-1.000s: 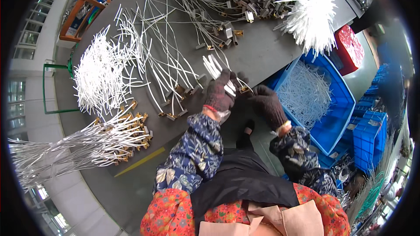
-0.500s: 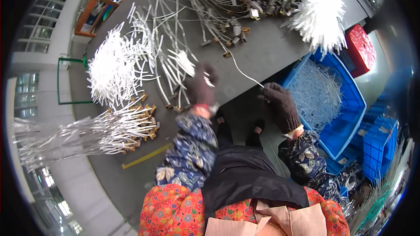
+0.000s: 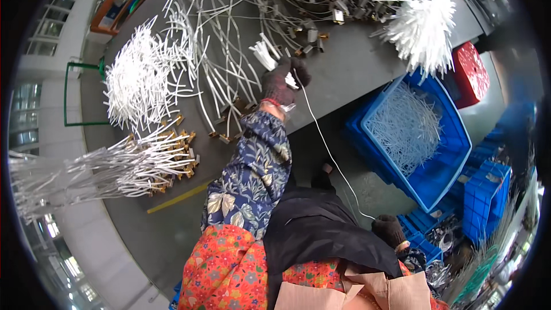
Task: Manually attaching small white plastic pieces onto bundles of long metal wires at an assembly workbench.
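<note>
My left hand (image 3: 282, 83), in a dark brown knitted glove, is closed around a small bundle of short white tubes (image 3: 264, 54) above the grey table. A thin white wire (image 3: 328, 152) hangs in a slack curve from beside the left fingers down to my right hand (image 3: 388, 231). That gloved right hand is low, close to my body, with its fingers pinched on the wire's end. The wire's upper end is hidden at the left glove. Behind the left hand lies a tangled heap of wires with metal connectors (image 3: 338, 16).
White tubed wires (image 3: 140, 80) lie in a heap at the left, near a bundle with brass-coloured ends (image 3: 166, 161). A pile of white tubes (image 3: 422, 28) sits at the table's right edge. Below it stands a blue crate (image 3: 459, 163) of clear strands, beside a red stool (image 3: 472, 74).
My right hand has drawn down toward my body, pulling the wire's end. My left hand has moved up and right with the tubes, to the wire. The view has shifted slightly.
</note>
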A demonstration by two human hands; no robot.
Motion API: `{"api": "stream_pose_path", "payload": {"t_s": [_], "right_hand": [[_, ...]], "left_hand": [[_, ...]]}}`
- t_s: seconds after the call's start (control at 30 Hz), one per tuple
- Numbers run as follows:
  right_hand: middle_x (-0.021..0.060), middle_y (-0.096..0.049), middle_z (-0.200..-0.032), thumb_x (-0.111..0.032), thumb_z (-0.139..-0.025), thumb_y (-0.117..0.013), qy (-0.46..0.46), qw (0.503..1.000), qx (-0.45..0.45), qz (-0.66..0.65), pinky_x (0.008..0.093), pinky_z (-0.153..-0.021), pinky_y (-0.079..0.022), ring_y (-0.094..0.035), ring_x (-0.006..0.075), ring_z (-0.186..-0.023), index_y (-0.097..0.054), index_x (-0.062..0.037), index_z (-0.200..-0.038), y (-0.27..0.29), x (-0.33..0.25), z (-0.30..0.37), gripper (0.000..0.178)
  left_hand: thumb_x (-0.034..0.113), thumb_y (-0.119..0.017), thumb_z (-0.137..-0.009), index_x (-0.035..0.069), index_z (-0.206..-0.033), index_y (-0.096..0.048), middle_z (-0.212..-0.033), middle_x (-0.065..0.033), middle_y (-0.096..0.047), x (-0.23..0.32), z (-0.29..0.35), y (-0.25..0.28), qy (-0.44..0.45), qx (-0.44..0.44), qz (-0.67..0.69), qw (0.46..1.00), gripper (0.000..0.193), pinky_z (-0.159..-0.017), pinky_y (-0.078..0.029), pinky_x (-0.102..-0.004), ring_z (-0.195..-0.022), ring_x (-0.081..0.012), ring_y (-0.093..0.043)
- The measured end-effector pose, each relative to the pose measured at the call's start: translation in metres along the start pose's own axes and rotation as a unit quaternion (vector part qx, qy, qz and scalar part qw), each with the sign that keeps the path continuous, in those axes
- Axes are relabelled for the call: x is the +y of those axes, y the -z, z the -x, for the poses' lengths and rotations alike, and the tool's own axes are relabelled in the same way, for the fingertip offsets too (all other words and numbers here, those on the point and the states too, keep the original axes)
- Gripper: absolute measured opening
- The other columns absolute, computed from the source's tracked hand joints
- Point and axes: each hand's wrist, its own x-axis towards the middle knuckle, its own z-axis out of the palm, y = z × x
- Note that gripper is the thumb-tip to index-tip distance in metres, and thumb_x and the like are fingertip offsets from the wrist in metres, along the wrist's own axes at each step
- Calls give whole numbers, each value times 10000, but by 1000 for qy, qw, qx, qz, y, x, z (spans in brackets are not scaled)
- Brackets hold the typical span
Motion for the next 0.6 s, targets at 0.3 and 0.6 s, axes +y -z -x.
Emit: {"api": "stream_pose_path", "payload": {"t_s": [0.3, 0.6], "right_hand": [[0, -542, -594, -201, -832, -655, -82, 987, 66, -123, 260, -430, -357, -477, 96, -470, -640, -51, -761, 16, 4, -16, 166], [0, -535, -595, -177, -830, -663, -58, 983, 51, -166, 249, -431, -357, -474, 96, -483, -635, -41, -790, 32, 2, -19, 144]], "left_hand": [[333, -630, -928, 32, -840, -658, -747, -97, -672, 56, 18, -31, -212, -30, -103, 971, 315, -594, -555, -338, -638, -216, -642], [321, -589, -954, 28, -997, -632, -863, -124, -694, 81, 22, -33, -245, -28, -135, 960, 299, -602, -553, -370, -698, -243, -674]]}}
